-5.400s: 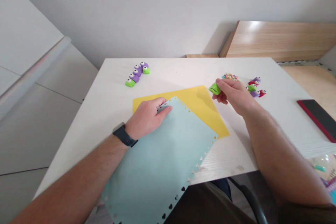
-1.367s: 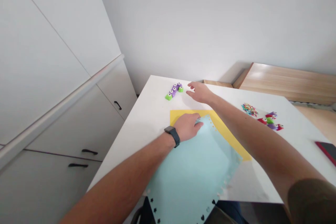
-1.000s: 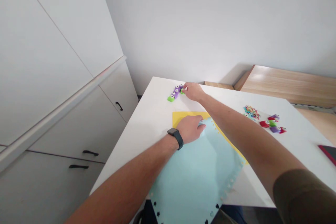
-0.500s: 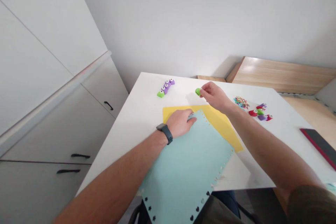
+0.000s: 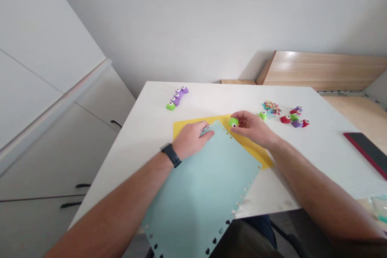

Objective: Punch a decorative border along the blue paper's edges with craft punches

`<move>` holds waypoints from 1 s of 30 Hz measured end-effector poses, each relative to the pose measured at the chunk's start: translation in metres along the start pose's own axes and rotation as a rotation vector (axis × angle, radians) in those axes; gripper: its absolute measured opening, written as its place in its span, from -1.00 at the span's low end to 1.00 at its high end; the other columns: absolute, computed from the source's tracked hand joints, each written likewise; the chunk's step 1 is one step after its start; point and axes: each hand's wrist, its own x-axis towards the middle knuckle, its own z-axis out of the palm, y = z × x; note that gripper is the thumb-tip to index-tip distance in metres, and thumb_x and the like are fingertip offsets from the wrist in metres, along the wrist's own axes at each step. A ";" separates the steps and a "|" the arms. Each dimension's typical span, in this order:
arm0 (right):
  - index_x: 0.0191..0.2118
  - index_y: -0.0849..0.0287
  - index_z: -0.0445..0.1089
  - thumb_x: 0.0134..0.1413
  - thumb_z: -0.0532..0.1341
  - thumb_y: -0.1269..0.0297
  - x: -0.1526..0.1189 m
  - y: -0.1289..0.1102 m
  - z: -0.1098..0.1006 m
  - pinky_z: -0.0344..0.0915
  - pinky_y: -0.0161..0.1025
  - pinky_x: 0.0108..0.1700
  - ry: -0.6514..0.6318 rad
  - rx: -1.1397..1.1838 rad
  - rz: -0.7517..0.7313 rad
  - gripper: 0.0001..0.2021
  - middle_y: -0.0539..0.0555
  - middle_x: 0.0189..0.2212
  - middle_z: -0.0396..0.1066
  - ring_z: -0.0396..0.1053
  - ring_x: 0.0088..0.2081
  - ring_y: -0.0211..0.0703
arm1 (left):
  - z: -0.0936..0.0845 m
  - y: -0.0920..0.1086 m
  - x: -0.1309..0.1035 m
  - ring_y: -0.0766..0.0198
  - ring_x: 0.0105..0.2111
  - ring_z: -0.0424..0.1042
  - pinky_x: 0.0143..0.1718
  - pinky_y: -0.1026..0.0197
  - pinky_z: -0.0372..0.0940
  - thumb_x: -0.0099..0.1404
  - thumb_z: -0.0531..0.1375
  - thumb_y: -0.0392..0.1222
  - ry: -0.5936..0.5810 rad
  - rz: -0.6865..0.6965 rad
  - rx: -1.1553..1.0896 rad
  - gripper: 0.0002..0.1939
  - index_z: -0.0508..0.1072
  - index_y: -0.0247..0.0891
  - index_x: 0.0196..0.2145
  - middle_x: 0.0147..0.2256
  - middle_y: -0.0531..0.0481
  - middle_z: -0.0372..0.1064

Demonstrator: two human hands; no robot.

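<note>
My left hand (image 5: 193, 139), with a dark watch at the wrist, grips the light-blue paper (image 5: 202, 181) near its far corner, thumb on top. Small punched shapes run along that sheet's edges, and its near end hangs past the table edge. Between the thumb and fingers of my right hand (image 5: 249, 127) is a green craft punch (image 5: 233, 122) with an eye on it. The punch is close to the paper's far corner; whether they touch I cannot tell. Partly under the blue sheet lies a yellow sheet (image 5: 181, 126).
A row of purple and green punches (image 5: 177, 96) stands at the table's far left. Another green punch (image 5: 262, 115) is beside a heap of colourful paper bits (image 5: 272, 107). Several red, purple and green punches (image 5: 294, 117) are grouped to the right. A dark red-edged object (image 5: 365, 149) lies farther right.
My right hand has come nearer with the green punch, down to the blue paper's far corner. The punch has turned so its eye shows. My left hand still grips the paper.
</note>
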 end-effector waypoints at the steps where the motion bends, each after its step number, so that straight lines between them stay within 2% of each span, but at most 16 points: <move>1: 0.02 0.08 0.45 0.01 0.51 0.08 -0.002 0.000 0.000 0.46 -0.15 -0.16 -0.007 0.022 -0.003 -0.52 0.04 -0.15 0.52 0.44 -0.28 -0.20 | -0.001 0.000 0.000 0.28 -0.43 0.32 -0.37 0.21 0.04 0.45 0.17 0.06 0.001 -0.006 -0.001 -0.70 0.44 -0.20 -0.32 -0.45 0.12 0.38; 5: -0.01 0.06 0.41 0.02 0.51 0.07 -0.011 -0.002 -0.001 0.44 -0.19 -0.17 -0.021 0.072 -0.010 -0.54 0.03 -0.09 0.49 0.43 -0.25 -0.23 | -0.004 0.001 0.000 0.29 -0.42 0.31 -0.37 0.22 0.06 0.45 0.16 0.07 -0.015 -0.017 -0.018 -0.68 0.44 -0.21 -0.33 -0.44 0.13 0.37; 8: -0.01 0.04 0.37 0.04 0.50 0.10 -0.014 -0.007 -0.002 0.42 -0.19 -0.19 -0.038 0.125 -0.018 -0.54 -0.02 -0.20 0.47 0.41 -0.28 -0.23 | -0.007 0.002 0.000 0.28 -0.42 0.30 -0.38 0.23 0.08 0.45 0.15 0.08 -0.033 -0.045 -0.045 -0.67 0.47 -0.22 -0.31 -0.43 0.12 0.39; 11: 0.05 0.02 0.37 0.06 0.49 0.15 -0.016 -0.011 -0.002 0.41 -0.18 -0.20 -0.109 0.209 -0.002 -0.53 -0.05 -0.27 0.46 0.41 -0.29 -0.21 | -0.010 0.002 0.000 0.27 -0.42 0.30 -0.40 0.25 0.13 0.44 0.14 0.11 -0.033 -0.063 -0.083 -0.64 0.50 -0.23 -0.28 -0.42 0.10 0.42; 17: -0.02 0.08 0.41 -0.08 0.55 0.24 -0.017 -0.017 -0.001 0.38 -0.23 -0.19 -0.162 0.336 0.063 -0.50 -0.06 -0.27 0.45 0.40 -0.30 -0.26 | -0.013 0.004 -0.001 0.24 -0.42 0.33 -0.40 0.25 0.22 0.40 0.17 0.17 -0.025 -0.060 -0.143 -0.61 0.53 -0.22 -0.28 -0.41 0.06 0.45; 22: 0.02 0.08 0.42 0.04 0.51 0.17 -0.019 -0.019 -0.004 0.37 -0.19 -0.15 -0.159 0.313 0.054 -0.55 -0.01 -0.21 0.47 0.40 -0.25 -0.22 | -0.014 0.005 -0.001 0.21 -0.42 0.36 -0.39 0.24 0.27 0.36 0.21 0.18 -0.013 -0.084 -0.189 -0.62 0.55 -0.20 -0.28 -0.43 0.06 0.46; 30: 0.07 0.09 0.43 0.16 0.44 0.08 -0.019 -0.012 -0.006 0.31 -0.20 -0.20 -0.138 0.181 0.019 -0.58 -0.01 -0.24 0.44 0.33 -0.27 -0.22 | -0.015 0.005 -0.001 0.21 -0.40 0.37 -0.38 0.25 0.28 0.38 0.19 0.19 0.003 -0.080 -0.191 -0.61 0.56 -0.21 -0.24 -0.41 0.05 0.49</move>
